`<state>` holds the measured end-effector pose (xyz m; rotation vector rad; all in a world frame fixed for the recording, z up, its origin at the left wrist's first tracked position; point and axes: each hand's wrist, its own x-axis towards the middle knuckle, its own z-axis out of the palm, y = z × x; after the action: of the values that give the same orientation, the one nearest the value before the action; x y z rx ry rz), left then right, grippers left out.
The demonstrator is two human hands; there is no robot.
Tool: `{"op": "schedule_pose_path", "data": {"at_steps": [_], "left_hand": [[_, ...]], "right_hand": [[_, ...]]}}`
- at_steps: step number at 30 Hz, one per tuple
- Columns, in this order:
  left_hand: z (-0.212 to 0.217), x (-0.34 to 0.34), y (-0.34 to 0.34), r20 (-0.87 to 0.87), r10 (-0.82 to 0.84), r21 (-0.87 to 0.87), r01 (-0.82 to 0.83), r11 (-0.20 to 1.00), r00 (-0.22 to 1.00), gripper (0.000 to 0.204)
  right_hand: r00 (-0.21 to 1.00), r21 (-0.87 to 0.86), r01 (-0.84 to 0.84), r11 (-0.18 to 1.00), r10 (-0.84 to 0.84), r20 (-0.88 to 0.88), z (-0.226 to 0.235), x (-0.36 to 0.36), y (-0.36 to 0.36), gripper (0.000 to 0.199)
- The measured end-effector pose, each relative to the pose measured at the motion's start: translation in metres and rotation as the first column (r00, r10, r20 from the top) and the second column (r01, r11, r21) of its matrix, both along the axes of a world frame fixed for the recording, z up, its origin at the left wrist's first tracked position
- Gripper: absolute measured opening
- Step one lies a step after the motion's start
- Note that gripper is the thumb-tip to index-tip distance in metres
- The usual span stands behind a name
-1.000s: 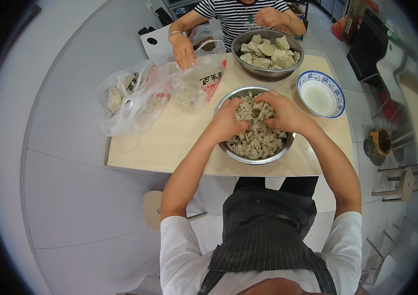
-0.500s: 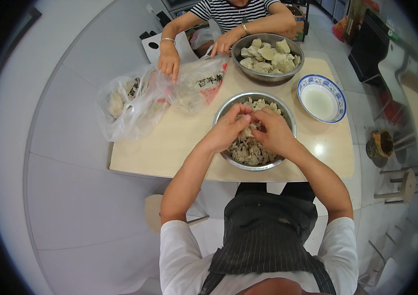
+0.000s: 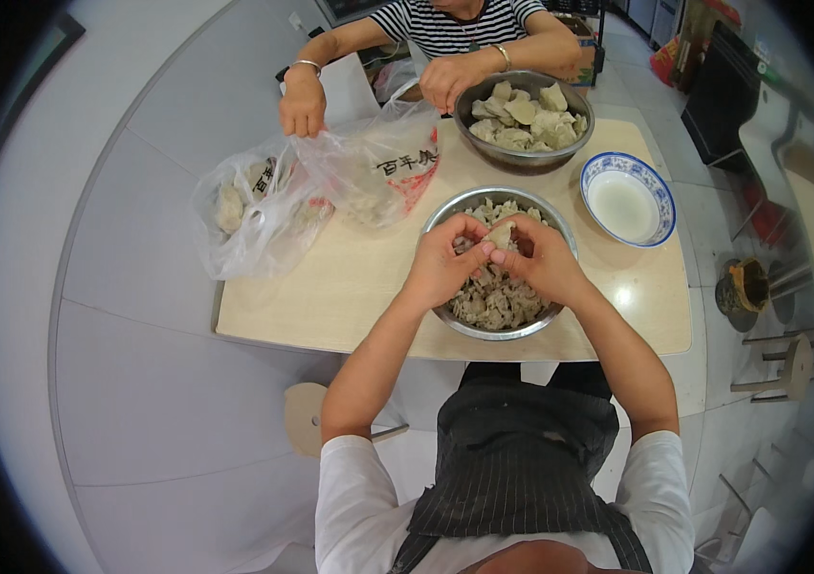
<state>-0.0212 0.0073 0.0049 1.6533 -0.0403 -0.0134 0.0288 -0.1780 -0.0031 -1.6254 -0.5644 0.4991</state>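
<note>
My left hand (image 3: 446,263) and my right hand (image 3: 542,258) meet over a steel bowl (image 3: 512,335). Between their thumbs and fingers they pinch a pale piece of spongy-looking food (image 3: 500,235), whose exact kind I cannot make out. Torn bits of the same pale stuff (image 3: 498,301) lie heaped in the bowl below. Behind it stands a darker metal bowl (image 3: 522,164) with larger pale chunks (image 3: 536,124). A white bowl with a blue patterned rim (image 3: 590,212) sits to the right, holding cloudy liquid.
Across the table (image 3: 273,311), a person in a striped top pinches a clear plastic bag (image 3: 369,172) with one hand (image 3: 303,103); their other hand (image 3: 455,80) is by the dark bowl. Another bag (image 3: 264,225) with pale lumps lies left. A stool (image 3: 304,419) stands below the left side.
My hands have spread slightly, and the piece between them now shows upright. The other person's hand on the left has moved left and back, gripping the bag's edge.
</note>
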Motion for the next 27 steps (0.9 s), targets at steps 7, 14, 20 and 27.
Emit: {"op": "schedule_pose_path", "data": {"at_steps": [7,14,20,27], "left_hand": [[-0.027,0.003,-0.001,0.102,0.025,0.248,-0.05,0.968,0.994,0.015],[0.006,0.001,-0.009,0.131,0.098,-0.014,-0.097,0.995,0.987,0.014],[-0.013,0.005,0.006,0.114,0.051,0.088,-0.061,0.994,0.992,0.01],[-0.005,0.005,0.004,0.353,0.149,0.491,-0.318,0.811,0.924,0.01]], "right_hand": [[0.997,0.2,0.079,0.977,-0.077,-0.02,-0.018,-0.002,0.005,0.023],[0.849,0.019,0.094,0.995,-0.09,0.521,-0.015,0.004,-0.004,0.022],[0.999,0.156,0.033,0.987,-0.028,-0.035,0.002,-0.01,0.004,0.018],[0.997,0.09,0.044,0.995,-0.038,-0.066,-0.006,-0.002,0.0,0.016]]}}
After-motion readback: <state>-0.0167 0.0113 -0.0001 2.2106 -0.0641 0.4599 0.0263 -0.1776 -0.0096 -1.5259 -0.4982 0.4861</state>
